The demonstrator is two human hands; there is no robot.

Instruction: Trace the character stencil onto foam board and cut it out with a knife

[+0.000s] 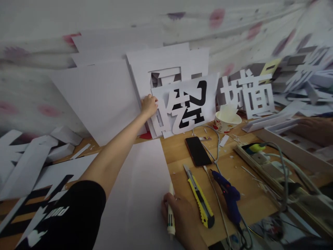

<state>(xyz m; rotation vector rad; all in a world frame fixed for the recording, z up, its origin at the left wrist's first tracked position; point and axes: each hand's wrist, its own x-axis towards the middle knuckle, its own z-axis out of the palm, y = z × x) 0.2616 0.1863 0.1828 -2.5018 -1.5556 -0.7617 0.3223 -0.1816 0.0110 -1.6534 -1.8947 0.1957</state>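
Note:
My left hand (149, 106) reaches forward, fingers closed at the left edge of a white cut-out character board (159, 121). Against that board leans a white sheet with black character shapes (192, 104), partly covered by white cut-out strokes. My right hand (182, 215) holds a thick white multicolour pen (170, 217), low over the near part of a large blank white board (140, 180). Just right of this hand lies a yellow utility knife (199, 198) with its blade out. A blue glue gun (229, 196) rests beyond it, its nozzle pointing away from me.
A black phone (198, 151), a cable and a paper bowl (227, 121) stand behind the knife. Toward the right are a power strip (260, 159), a white box-like frame (293, 146) and another person's hand (316, 128). White letter pieces (31, 163) crowd the left; blank boards (99, 100) lean at the back.

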